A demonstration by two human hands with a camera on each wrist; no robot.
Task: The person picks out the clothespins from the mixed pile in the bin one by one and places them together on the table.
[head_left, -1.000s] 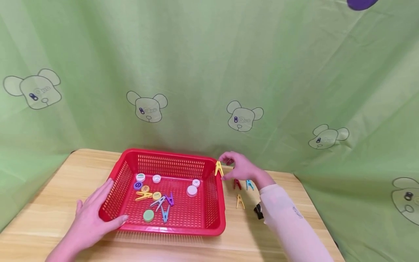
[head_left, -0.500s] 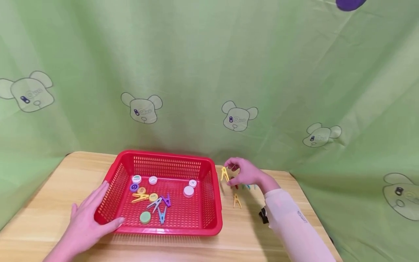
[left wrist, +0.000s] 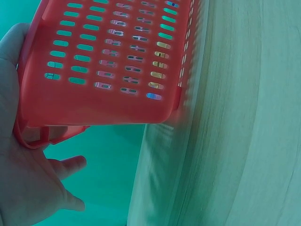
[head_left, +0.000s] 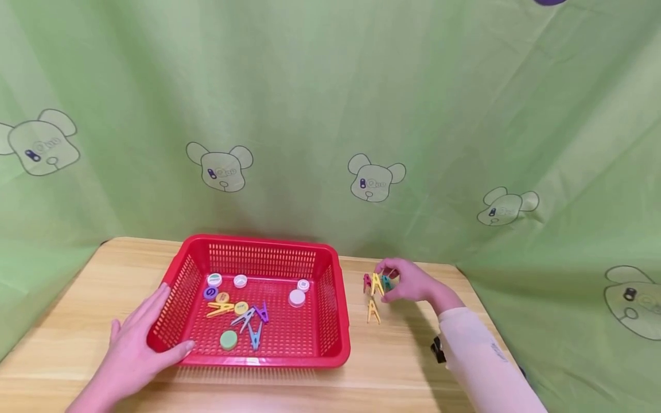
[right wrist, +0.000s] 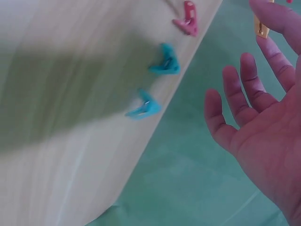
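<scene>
In the head view, my right hand (head_left: 410,281) pinches a yellow clothespin (head_left: 377,284) between thumb and forefinger, above the table right of the red basket (head_left: 338,310). The same clothespin (right wrist: 261,27) shows at the top of the right wrist view, with the other fingers spread apart. Around it lie a red clothespin (head_left: 367,281), a teal clothespin (head_left: 387,282) and an orange-yellow clothespin (head_left: 373,311). My left hand (head_left: 136,347) rests against the basket's front left corner, fingers straight along the left side and thumb across the front rim.
Inside the basket are several bottle caps, among them a green cap (head_left: 229,340), and several clothespins, including a purple clothespin (head_left: 261,312). Another blue clothespin (right wrist: 145,107) lies near the table edge in the right wrist view. A green curtain (head_left: 289,115) hangs behind the table.
My right hand has carried the yellow clothespin from the basket's right rim rightward, over toward the loose clothespins. My left hand has stayed at the basket's corner.
</scene>
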